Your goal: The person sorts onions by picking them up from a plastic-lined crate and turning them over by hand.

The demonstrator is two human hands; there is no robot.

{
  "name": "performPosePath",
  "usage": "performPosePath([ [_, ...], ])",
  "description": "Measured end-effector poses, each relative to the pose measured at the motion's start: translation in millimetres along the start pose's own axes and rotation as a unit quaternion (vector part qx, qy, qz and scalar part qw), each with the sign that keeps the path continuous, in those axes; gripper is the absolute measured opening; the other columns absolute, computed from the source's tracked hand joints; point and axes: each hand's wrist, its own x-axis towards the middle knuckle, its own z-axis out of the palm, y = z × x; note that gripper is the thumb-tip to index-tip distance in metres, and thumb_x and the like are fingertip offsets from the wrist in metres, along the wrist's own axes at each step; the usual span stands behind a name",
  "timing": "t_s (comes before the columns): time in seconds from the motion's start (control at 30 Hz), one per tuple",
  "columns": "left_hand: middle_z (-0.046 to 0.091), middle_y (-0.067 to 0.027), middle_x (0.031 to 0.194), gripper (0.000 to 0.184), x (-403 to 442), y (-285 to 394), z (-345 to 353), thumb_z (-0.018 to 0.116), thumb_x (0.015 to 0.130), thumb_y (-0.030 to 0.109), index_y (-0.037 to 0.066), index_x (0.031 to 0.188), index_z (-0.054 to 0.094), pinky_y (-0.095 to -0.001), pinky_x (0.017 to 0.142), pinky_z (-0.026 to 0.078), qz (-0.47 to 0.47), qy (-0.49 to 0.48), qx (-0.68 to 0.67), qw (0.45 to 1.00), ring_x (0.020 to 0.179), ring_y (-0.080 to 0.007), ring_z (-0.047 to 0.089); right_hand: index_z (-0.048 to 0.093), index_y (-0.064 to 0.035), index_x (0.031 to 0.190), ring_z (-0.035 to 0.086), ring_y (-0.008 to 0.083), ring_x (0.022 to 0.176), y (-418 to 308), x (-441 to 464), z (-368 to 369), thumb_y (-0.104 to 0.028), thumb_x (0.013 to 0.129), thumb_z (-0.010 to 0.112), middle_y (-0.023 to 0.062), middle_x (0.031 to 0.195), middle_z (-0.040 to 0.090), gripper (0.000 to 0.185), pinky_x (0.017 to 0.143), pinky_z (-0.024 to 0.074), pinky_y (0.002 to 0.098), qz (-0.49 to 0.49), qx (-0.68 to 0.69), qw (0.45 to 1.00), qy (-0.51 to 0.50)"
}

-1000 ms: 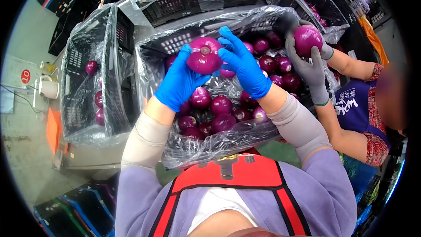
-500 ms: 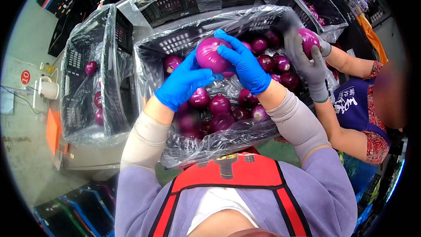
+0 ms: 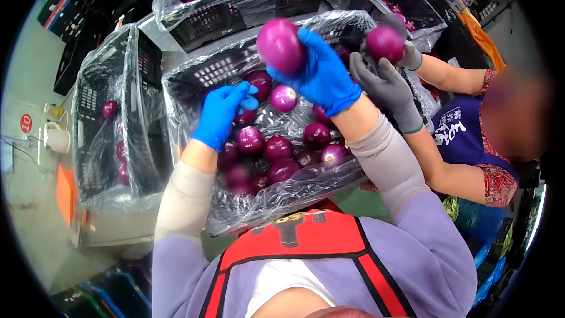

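My right hand [image 3: 322,74], in a blue glove, grips a large red onion [image 3: 281,46] above the back of the middle crate [image 3: 220,70]. My left hand [image 3: 223,112], also gloved in blue, is over the crate's left part with its fingers curled together; whether anything small is between them is hidden. Below both hands, several red onions [image 3: 278,148] lie on the clear plastic liner. One onion with a pale top [image 3: 283,98] sits between my hands.
A co-worker's grey-gloved hands [image 3: 393,91] hold another onion [image 3: 385,44] at the crate's right. A lined crate [image 3: 132,112] with a few onions stands left. Further crates [image 3: 253,9] of onions stand behind. An orange cloth [image 3: 479,38] hangs at the back right.
My left hand has come off the large onion and moved down and left. My right hand keeps the onion, now raised slightly. The view has shifted a little.
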Motion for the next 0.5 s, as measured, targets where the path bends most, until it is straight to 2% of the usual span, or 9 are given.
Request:
performPosePath([
  [0.07, 0.068, -0.0107, 0.096, 0.029, 7.8, -15.4, -8.0, 0.057, 0.095, 0.025, 0.000, 0.110, 0.063, -0.0230, 0.071, 0.047, -0.011, -0.023, 0.022, 0.999, 0.074, -0.0120, 0.060, 0.046, -0.0067, 0.133, 0.052, 0.0340, 0.122, -29.3, 5.9, 17.4, -0.032, 0.092, 0.060, 0.0158, 0.135, 0.049, 0.050, 0.096, 0.0504, 0.0505, -0.086, -0.022, 0.995, -0.046],
  [0.1, 0.066, -0.0100, 0.106, 0.026, 14.6, -31.4, -13.2, 0.063, 0.091, 0.018, 0.001, 0.110, 0.065, -0.0261, 0.080, 0.048, 0.003, -0.057, -0.105, 0.993, 0.083, -0.0135, 0.061, 0.044, -0.0048, 0.134, 0.051, 0.0349, 0.122, -47.4, 21.9, 16.7, -0.031, 0.092, 0.059, 0.0174, 0.136, 0.047, 0.052, 0.097, 0.0492, 0.0533, -0.080, 0.062, 0.993, -0.056],
  [0.17, 0.056, -0.0084, 0.131, 0.049, 1.0, -13.5, 3.9, 0.072, 0.079, 0.003, 0.003, 0.126, 0.057, -0.0302, 0.095, 0.047, 0.030, -0.042, -0.121, 0.991, 0.109, -0.0151, 0.057, 0.046, -0.0063, 0.128, 0.055, 0.0310, 0.113, -80.5, 40.8, 34.0, -0.034, 0.090, 0.060, 0.0146, 0.123, 0.053, 0.049, 0.083, 0.0568, 0.0461, -0.238, -0.037, 0.967, -0.078],
  [0.27, 0.050, -0.0067, 0.138, 0.063, 0.7, -17.0, 4.7, 0.071, 0.080, 0.003, 0.007, 0.138, 0.047, -0.0308, 0.095, 0.047, 0.102, -0.075, -0.002, 0.992, 0.119, -0.0166, 0.052, 0.049, -0.0056, 0.127, 0.057, 0.0256, 0.108, -161.7, 103.9, 12.5, -0.027, 0.086, 0.064, 0.0131, 0.115, 0.059, 0.048, 0.084, 0.0542, 0.0389, -0.264, -0.011, 0.963, -0.060],
  [0.33, 0.045, -0.0068, 0.144, 0.064, 0.7, -21.1, 1.4, 0.072, 0.080, 0.006, 0.008, 0.139, 0.046, -0.0318, 0.096, 0.046, 0.117, -0.071, 0.031, 0.990, 0.121, -0.0191, 0.051, 0.045, -0.0028, 0.130, 0.050, 0.0223, 0.116, -142.5, 26.1, -61.5, -0.026, 0.087, 0.065, 0.0121, 0.123, 0.052, 0.053, 0.094, 0.0451, 0.0349, -0.028, 0.247, 0.966, -0.069],
  [0.4, 0.046, -0.0093, 0.142, 0.063, 3.1, -34.0, -7.3, 0.072, 0.082, 0.011, 0.007, 0.139, 0.046, -0.0331, 0.099, 0.044, 0.089, -0.098, 0.058, 0.989, 0.123, -0.0213, 0.050, 0.041, 0.0000, 0.133, 0.042, 0.0190, 0.124, -99.4, -70.4, -109.1, -0.025, 0.087, 0.067, 0.0112, 0.130, 0.045, 0.058, 0.105, 0.0360, 0.0308, 0.181, 0.544, 0.819, 0.016],
  [0.43, 0.047, -0.0108, 0.141, 0.062, 2.7, -36.8, -9.6, 0.072, 0.082, 0.013, 0.006, 0.138, 0.046, -0.0339, 0.100, 0.043, 0.078, -0.105, 0.071, 0.989, 0.124, -0.0223, 0.050, 0.039, 0.0005, 0.136, 0.043, 0.0195, 0.123, -96.8, -72.5, -105.1, -0.028, 0.086, 0.069, 0.0116, 0.130, 0.046, 0.065, 0.109, 0.0303, 0.0308, 0.173, 0.581, 0.795, 0.021],
  [0.47, 0.048, -0.0122, 0.141, 0.062, 2.3, -39.6, -11.9, 0.072, 0.083, 0.016, 0.005, 0.138, 0.046, -0.0347, 0.102, 0.042, 0.066, -0.112, 0.085, 0.988, 0.125, -0.0233, 0.049, 0.039, 0.0024, 0.131, 0.042, 0.0172, 0.122, -94.9, -76.5, -91.0, -0.010, 0.085, 0.063, 0.0120, 0.125, 0.045, 0.054, 0.105, 0.0336, 0.0273, 0.182, 0.598, 0.781, 0.021],
  [0.5, 0.049, -0.0130, 0.140, 0.061, 3.3, -42.0, -13.0, 0.072, 0.083, 0.017, 0.005, 0.137, 0.047, -0.0354, 0.103, 0.041, 0.104, -0.121, 0.242, 0.957, 0.126, -0.0244, 0.049, 0.039, 0.0017, 0.134, 0.042, 0.0182, 0.124, -93.2, -76.0, -93.7, -0.015, 0.083, 0.067, 0.0116, 0.129, 0.045, 0.060, 0.107, 0.0316, 0.0290, 0.184, 0.615, 0.766, 0.030],
])
